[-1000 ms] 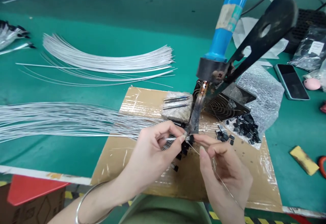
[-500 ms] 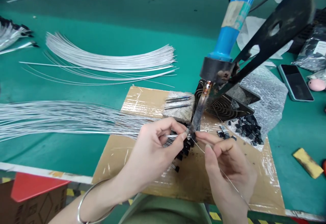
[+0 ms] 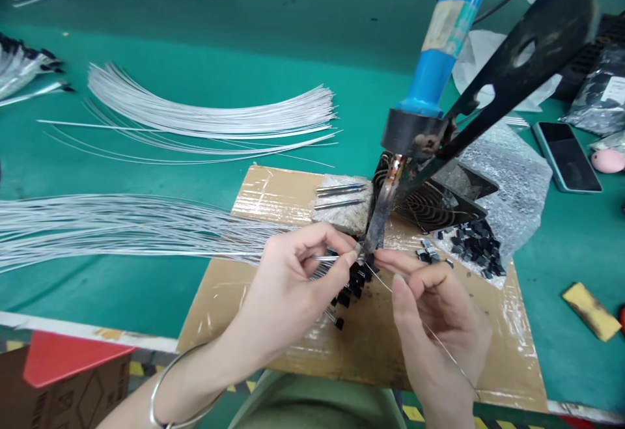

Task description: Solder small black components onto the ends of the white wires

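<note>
My left hand [image 3: 293, 286] pinches the end of a thin white wire [image 3: 322, 258] between thumb and forefinger, right at the tip of a blue-handled soldering iron [image 3: 383, 217] fixed in a black stand [image 3: 502, 84]. My right hand [image 3: 439, 312] pinches a fine solder wire [image 3: 439, 344] whose end points at the same tip. Small black components [image 3: 351, 286] lie under the two hands on a taped cardboard sheet [image 3: 273, 194]. The wire's bundle [image 3: 122, 230] runs off to the left.
More white wire bundles [image 3: 209, 113] lie on the green table. A grey block with metal tips [image 3: 339, 204], a small fan [image 3: 430, 201], a pile of black parts [image 3: 471, 247], a phone [image 3: 566, 155] and a yellow sponge [image 3: 590, 312] sit to the right.
Both hands stay at the iron tip with barely any shift; the view has moved slightly, and the hands sit a little higher against the tip than a second ago.
</note>
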`<act>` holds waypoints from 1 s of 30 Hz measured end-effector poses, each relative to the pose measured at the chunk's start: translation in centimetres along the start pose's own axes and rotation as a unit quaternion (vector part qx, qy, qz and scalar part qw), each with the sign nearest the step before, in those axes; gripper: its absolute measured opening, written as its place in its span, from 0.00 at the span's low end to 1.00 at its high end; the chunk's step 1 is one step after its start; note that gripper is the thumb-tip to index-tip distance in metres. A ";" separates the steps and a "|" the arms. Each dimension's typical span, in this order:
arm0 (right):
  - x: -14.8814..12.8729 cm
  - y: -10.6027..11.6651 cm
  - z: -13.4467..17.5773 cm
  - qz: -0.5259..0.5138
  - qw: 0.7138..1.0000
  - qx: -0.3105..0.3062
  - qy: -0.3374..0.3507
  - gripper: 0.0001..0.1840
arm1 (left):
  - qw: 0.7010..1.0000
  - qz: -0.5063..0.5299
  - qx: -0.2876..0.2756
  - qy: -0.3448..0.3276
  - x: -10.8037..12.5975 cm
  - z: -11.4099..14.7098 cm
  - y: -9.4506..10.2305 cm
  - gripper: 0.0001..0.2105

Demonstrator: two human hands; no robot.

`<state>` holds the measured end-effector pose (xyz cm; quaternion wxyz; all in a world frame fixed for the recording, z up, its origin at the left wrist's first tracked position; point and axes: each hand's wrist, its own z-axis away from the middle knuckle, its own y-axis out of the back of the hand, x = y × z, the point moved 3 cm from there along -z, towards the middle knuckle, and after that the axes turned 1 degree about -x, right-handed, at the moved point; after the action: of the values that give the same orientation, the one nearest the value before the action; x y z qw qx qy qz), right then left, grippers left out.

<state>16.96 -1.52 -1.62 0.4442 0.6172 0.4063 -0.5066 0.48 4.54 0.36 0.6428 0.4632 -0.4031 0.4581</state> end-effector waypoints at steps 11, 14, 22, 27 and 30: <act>-0.1 -0.1 0.1 -0.020 1.000 -0.001 0.004 0.12 | 1.000 -0.008 -0.002 0.005 -0.1 0.2 -0.1 0.06; 0.0 -0.2 0.1 -0.019 1.000 0.000 0.003 0.12 | 1.000 -0.007 0.002 0.003 -0.1 0.1 0.0 0.06; 0.0 -0.2 0.1 -0.014 1.000 0.000 0.014 0.12 | 1.000 -0.012 0.011 -0.021 0.0 0.1 -0.1 0.06; 0.1 -0.1 0.1 0.007 1.000 0.006 0.025 0.12 | 1.000 -0.015 0.007 -0.020 -0.1 0.0 -0.1 0.06; 0.2 -0.2 0.2 0.009 1.000 0.010 0.027 0.11 | 1.000 -0.016 0.002 -0.021 -0.1 0.1 -0.1 0.06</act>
<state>16.78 -1.68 -1.85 0.4315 0.6391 0.4073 -0.4894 0.51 4.43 0.24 0.6406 0.4802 -0.4080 0.4389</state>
